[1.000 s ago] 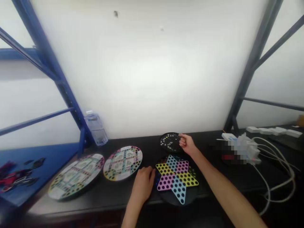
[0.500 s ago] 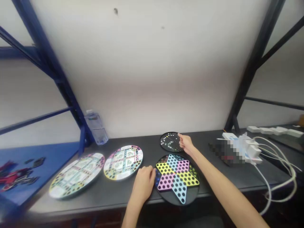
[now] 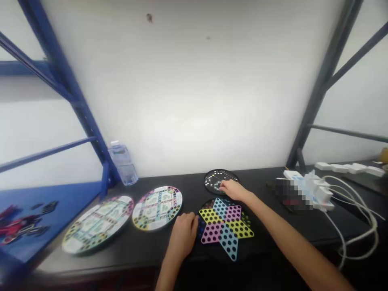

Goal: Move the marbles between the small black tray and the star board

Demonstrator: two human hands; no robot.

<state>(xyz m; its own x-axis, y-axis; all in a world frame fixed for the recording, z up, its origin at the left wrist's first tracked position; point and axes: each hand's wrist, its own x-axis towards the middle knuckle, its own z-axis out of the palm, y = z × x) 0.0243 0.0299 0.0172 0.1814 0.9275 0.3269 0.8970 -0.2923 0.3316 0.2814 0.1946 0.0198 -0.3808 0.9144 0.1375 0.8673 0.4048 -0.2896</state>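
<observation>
A Chinese checkers board (image 3: 222, 222) lies near the table's front edge; its star has pink, yellow and pale blue points full of dark holes. Against the board's left rim rests my left hand (image 3: 184, 234), its fingers curled and closed; what they hold, if anything, is hidden. Behind the board is a round black tray (image 3: 222, 175) dotted with small white and a few yellowish pieces. My right hand (image 3: 235, 190) reaches over the tray's near right part with its fingers pinched together. Anything in that pinch is too small to make out.
Two round printed game boards, one nearer (image 3: 158, 208) and one farther left (image 3: 98, 224), lie on the black table. A clear bottle (image 3: 123, 163) stands by the blue frame post (image 3: 87, 117). At right are a white power strip (image 3: 321, 192) and looped cables (image 3: 374, 226).
My right hand has moved from the tray's right rim leftward and slightly down, over the tray's near part. My left hand has stayed at the board's left rim.
</observation>
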